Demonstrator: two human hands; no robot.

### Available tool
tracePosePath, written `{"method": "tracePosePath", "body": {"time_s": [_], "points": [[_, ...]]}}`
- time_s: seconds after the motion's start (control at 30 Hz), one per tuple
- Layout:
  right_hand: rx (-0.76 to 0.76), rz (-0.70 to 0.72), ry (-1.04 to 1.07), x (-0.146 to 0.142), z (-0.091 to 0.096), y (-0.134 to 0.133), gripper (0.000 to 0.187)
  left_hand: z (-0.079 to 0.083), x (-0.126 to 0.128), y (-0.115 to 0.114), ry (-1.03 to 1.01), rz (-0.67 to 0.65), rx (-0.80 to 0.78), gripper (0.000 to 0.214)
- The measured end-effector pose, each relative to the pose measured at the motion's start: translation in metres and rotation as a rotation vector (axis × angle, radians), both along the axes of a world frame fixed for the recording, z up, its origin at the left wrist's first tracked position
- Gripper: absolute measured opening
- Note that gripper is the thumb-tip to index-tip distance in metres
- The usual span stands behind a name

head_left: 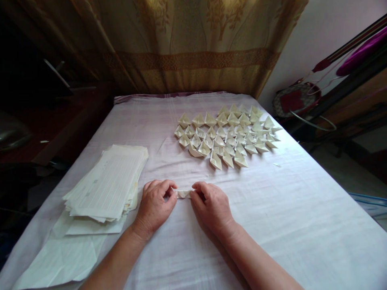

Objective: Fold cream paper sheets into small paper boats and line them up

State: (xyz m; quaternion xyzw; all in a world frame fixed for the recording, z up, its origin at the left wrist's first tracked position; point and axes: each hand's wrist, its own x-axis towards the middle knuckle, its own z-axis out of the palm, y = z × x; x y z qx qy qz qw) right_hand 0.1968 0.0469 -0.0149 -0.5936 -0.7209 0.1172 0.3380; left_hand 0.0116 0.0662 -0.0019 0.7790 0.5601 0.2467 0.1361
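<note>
A small strip of folded white paper [183,194] spans the gap between my two hands, just above the cloth. My left hand [157,203] pinches its left end between thumb and fingers. At the other end, my right hand [213,205] pinches it the same way. Creases show along the middle of the strip; its ends are hidden by my fingertips. Beyond my hands, many folded paper boats [220,141] stand in rows. To the left of my left hand lies a stack of lined paper sheets [105,181].
A pale checked cloth [272,225] covers the table. Loose sheets [63,257] lie under and before the stack. A paper scrap [277,164] sits right of the boats. Behind hangs a gold curtain [193,36]; a bag [296,98] is at the right.
</note>
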Motion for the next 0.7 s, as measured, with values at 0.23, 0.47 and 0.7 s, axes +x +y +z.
{"method": "tracePosePath", "body": {"time_s": [0.23, 0.47, 0.7], "points": [[0.053, 0.003, -0.093, -0.005, -0.003, 0.001, 0.016, -0.004, 0.002, -0.002, 0.074, -0.011, 0.046, 0.013], [0.071, 0.015, -0.144, -0.004, -0.007, 0.001, 0.016, -0.008, -0.001, -0.006, 0.128, -0.103, 0.193, 0.024], [0.179, 0.194, -0.234, -0.003, -0.007, 0.000, 0.019, -0.001, -0.013, -0.016, 0.418, -0.258, 0.326, 0.039]]}}
